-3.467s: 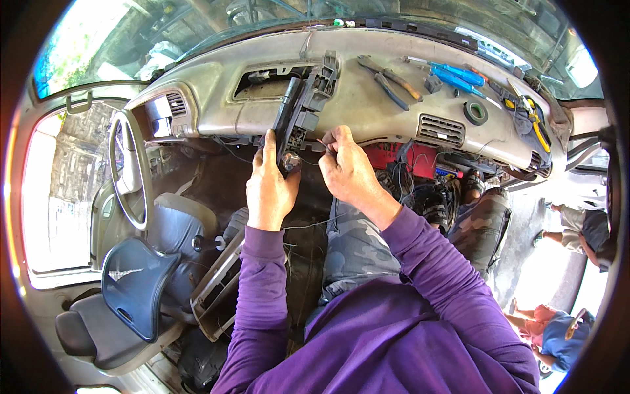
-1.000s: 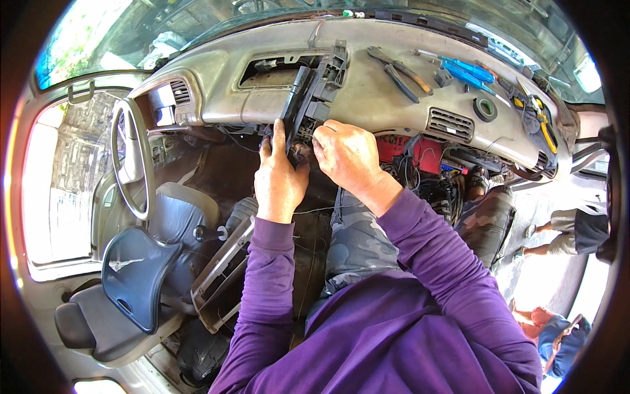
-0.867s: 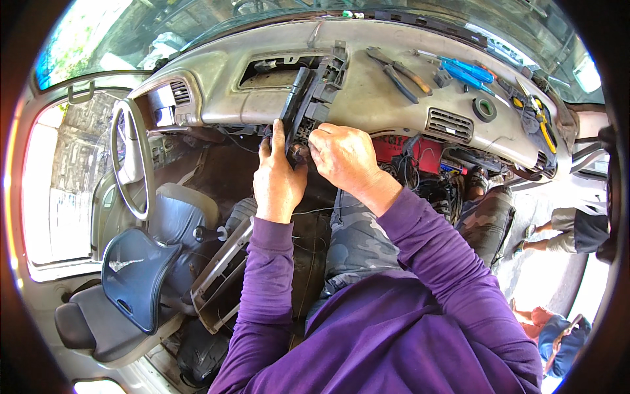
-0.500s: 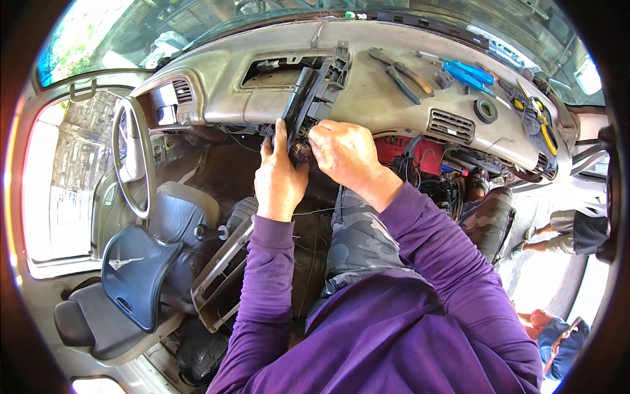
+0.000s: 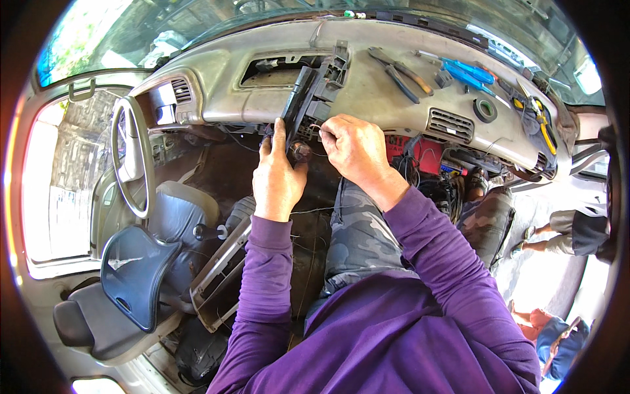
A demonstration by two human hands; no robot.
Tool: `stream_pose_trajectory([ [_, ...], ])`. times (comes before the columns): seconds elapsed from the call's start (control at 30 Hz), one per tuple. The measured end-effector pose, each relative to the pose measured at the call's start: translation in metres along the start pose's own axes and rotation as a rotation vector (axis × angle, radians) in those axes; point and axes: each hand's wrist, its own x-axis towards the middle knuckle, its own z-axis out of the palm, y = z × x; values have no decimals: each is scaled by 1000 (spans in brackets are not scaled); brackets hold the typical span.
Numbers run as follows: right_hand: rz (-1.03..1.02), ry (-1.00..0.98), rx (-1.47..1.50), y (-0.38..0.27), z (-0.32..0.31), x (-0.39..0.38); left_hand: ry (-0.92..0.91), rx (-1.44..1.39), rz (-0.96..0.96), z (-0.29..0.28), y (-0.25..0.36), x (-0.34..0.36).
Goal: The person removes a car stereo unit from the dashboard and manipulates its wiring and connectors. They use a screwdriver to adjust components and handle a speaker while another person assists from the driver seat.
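Note:
My left hand (image 5: 279, 180) is wrapped round a long black cylinder (image 5: 296, 105) with a rounded, shiny lower end, which lies along a dark plastic bracket (image 5: 335, 71) reaching over the dashboard (image 5: 233, 108). Just to the right of the cylinder's lower end, my right hand (image 5: 354, 151) has its fingers pinched, apparently on a thin wire (image 5: 318, 130); its tip is small and partly hidden. Behind the bracket's upper part is a rectangular opening (image 5: 275, 77) in the dashboard.
Pliers (image 5: 400, 79), blue-handled tools (image 5: 469, 73), a tape roll (image 5: 485, 110) and a tool pouch (image 5: 525, 125) lie on the dashboard. The steering wheel (image 5: 147, 197) and seat (image 5: 125, 328) are at left, loose trim (image 5: 207, 299) beside my legs. Other people (image 5: 561, 354) are outside at right.
Since the oldest frame my right hand has moved up toward the bracket; in the last half second it has shifted slightly right. My left hand keeps its grip.

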Motion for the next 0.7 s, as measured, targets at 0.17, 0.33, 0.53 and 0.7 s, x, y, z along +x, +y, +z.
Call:
stream_pose_trajectory([
  [0.17, -22, 23, -10, -2, 6, 1, 27, -3, 69, 5, -10, -1],
  [0.33, -47, 37, -66, -1, 5, 2, 40, 9, 85, 6, -12, 1],
  [0.53, 193, 149, 228, 11, -47, -23, 22, 29, 91, 3, -10, -2],
  [0.7, 537, 377, 45, 68, -134, -47, 42, -32, 63, 7, -8, -6],
])
